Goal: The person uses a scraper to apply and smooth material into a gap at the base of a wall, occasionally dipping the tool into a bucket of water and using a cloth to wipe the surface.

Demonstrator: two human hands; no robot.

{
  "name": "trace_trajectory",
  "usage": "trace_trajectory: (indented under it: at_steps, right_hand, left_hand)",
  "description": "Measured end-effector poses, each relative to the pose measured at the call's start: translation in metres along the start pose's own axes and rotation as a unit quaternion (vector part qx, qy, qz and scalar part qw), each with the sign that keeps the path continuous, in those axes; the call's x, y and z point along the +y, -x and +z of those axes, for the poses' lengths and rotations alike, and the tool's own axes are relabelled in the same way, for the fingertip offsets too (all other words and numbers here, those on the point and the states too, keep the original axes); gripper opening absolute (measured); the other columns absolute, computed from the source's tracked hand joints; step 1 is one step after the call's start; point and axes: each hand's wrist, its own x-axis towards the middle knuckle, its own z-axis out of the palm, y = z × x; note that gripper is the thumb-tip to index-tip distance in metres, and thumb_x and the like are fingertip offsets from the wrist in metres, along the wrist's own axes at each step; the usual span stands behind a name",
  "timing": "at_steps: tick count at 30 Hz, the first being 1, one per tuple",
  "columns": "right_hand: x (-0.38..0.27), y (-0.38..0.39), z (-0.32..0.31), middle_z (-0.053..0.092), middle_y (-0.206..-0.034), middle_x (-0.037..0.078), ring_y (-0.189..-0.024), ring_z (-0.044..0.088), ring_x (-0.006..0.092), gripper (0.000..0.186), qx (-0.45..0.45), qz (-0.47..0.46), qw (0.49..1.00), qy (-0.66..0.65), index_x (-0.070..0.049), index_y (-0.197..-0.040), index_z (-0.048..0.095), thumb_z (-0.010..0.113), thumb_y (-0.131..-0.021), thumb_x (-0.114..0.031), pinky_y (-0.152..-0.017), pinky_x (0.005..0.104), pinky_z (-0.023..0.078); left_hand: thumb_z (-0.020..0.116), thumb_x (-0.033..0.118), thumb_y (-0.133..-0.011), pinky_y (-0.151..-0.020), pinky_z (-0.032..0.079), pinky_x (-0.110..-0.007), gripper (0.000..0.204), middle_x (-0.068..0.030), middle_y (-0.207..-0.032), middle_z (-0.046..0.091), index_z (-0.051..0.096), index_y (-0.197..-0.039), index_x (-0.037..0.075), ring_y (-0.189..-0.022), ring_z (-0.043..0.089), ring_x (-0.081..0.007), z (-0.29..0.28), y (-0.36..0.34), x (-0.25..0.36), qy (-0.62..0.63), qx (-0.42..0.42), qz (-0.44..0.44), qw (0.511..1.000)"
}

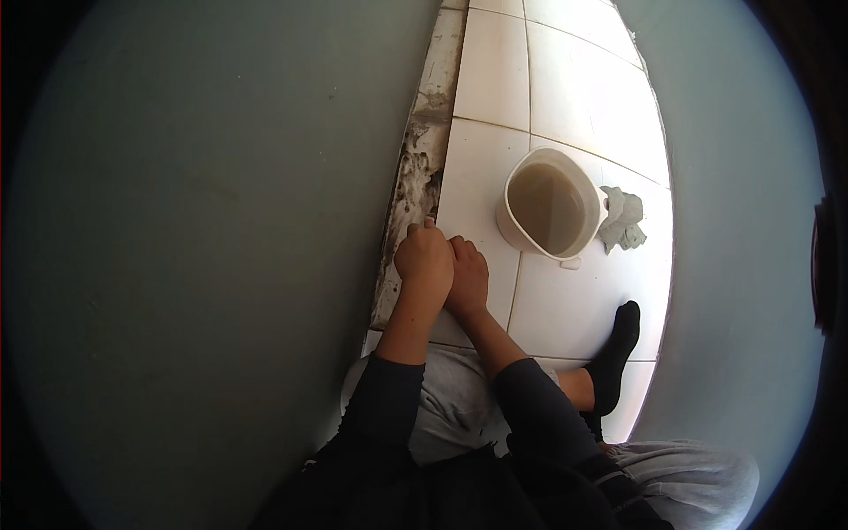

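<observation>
Dark sleeves (384,397) nearest. Stained strip (418,181) runs near-to-far; my left hand (424,253), closer, curls over it, right hand (468,276) touching its right side. Whether either grips anything: can't tell.

Glare whitens the far floor tiles (594,88), the left wall (221,221) is dim, and edges bow.

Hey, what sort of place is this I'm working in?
Probably a narrow indoor passage or small room, though I can't be certain: white floor tiles run between plain greyish walls, with a stained strip along the left one.
</observation>
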Motion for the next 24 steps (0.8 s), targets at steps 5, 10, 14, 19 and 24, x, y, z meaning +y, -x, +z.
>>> trace_trajectory:
  at_steps: [5, 10, 14, 19, 24]
  right_hand:
    - [-0.003, 0.0, -0.002, 0.047, -0.082, 0.006, -0.077, 0.049, 0.0231, 0.02, 0.03, -0.018, 0.999, 0.011, -0.007, -0.085, 0.051, 0.056, -0.067, -0.014, -0.064, 0.0355, 0.04]
    - [-0.004, -0.001, -0.002, 0.047, -0.081, 0.007, -0.077, 0.049, 0.0233, 0.019, 0.026, -0.01, 1.0, 0.002, -0.007, -0.084, 0.051, 0.055, -0.067, -0.012, -0.064, 0.0355, 0.04]
    - [-0.003, -0.002, -0.003, 0.047, -0.08, 0.007, -0.076, 0.049, 0.0236, 0.018, 0.032, -0.012, 0.999, 0.007, -0.008, -0.084, 0.051, 0.055, -0.067, -0.012, -0.064, 0.0355, 0.04]
    - [-0.006, -0.003, -0.004, 0.047, -0.08, 0.007, -0.075, 0.049, 0.0236, 0.017, 0.035, -0.018, 0.999, 0.001, -0.008, -0.083, 0.051, 0.056, -0.068, -0.012, -0.063, 0.0358, 0.04]
    - [-0.005, 0.0, 0.0, 0.047, -0.08, 0.007, -0.075, 0.049, 0.0235, 0.016, 0.035, -0.017, 0.999, 0.003, -0.008, -0.083, 0.051, 0.056, -0.068, -0.013, -0.062, 0.0357, 0.04]
  left_hand:
    - [0.046, 0.012, -0.085, -0.07, 0.052, -0.036, 0.027, -0.0189, -0.103, 0.056, 0.052, -0.109, 0.0, -0.087, 0.062, -0.0318, -0.008, -0.029, -0.017, 0.015, -0.025, 0.034, 0.999]
    - [0.044, 0.01, -0.086, -0.07, 0.052, -0.04, 0.024, -0.0215, -0.096, 0.058, 0.055, -0.104, -0.001, -0.085, 0.061, -0.0338, -0.001, -0.001, -0.01, -0.019, 0.001, 0.02, 1.0]
    - [0.044, 0.013, -0.086, -0.071, 0.052, -0.039, 0.025, -0.0198, -0.097, 0.058, 0.054, -0.105, 0.0, -0.086, 0.062, -0.0329, -0.006, -0.012, -0.014, -0.002, -0.045, 0.017, 0.999]
    - [0.033, 0.016, -0.092, -0.074, 0.048, -0.042, 0.032, -0.0222, -0.09, 0.06, 0.058, -0.096, -0.004, -0.086, 0.059, -0.0358, 0.001, -0.003, -0.012, 0.004, -0.01, 0.006, 1.0]
    - [0.045, 0.013, -0.086, -0.069, 0.052, -0.038, 0.027, -0.0199, -0.099, 0.057, 0.053, -0.108, 0.0, -0.084, 0.062, -0.0321, -0.005, -0.011, -0.013, -0.008, -0.042, 0.021, 0.999]
